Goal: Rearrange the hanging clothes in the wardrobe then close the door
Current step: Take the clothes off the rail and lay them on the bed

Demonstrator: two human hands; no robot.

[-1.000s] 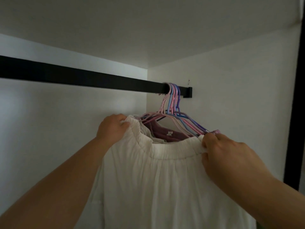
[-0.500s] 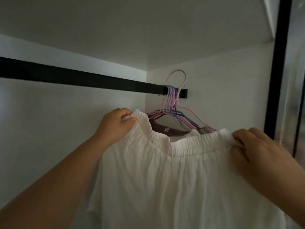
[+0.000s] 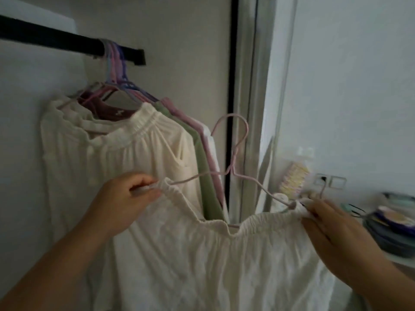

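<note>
A white gathered garment [image 3: 213,261] on a pink wire hanger [image 3: 233,153] is off the rail, held in front of the wardrobe. My left hand [image 3: 125,200] pinches its elastic top edge at the left end. My right hand [image 3: 332,223] grips the right end of the garment together with the hanger tip. Behind, several clothes [image 3: 125,140] in white, maroon, green and lilac hang bunched on coloured hangers at the right end of the black rail [image 3: 67,41].
The wardrobe's black frame edge [image 3: 231,86] and a pale sliding door frame [image 3: 260,90] stand right of the hanging clothes. Beyond, a white shelf at the right carries stacked plates [image 3: 390,227], a yellow-white brush-like item [image 3: 294,178] and wall sockets [image 3: 330,181].
The white garment with its pink hanger came off the rail and moved down and right, out of the wardrobe. Both hands kept their hold, and my view swung right.
</note>
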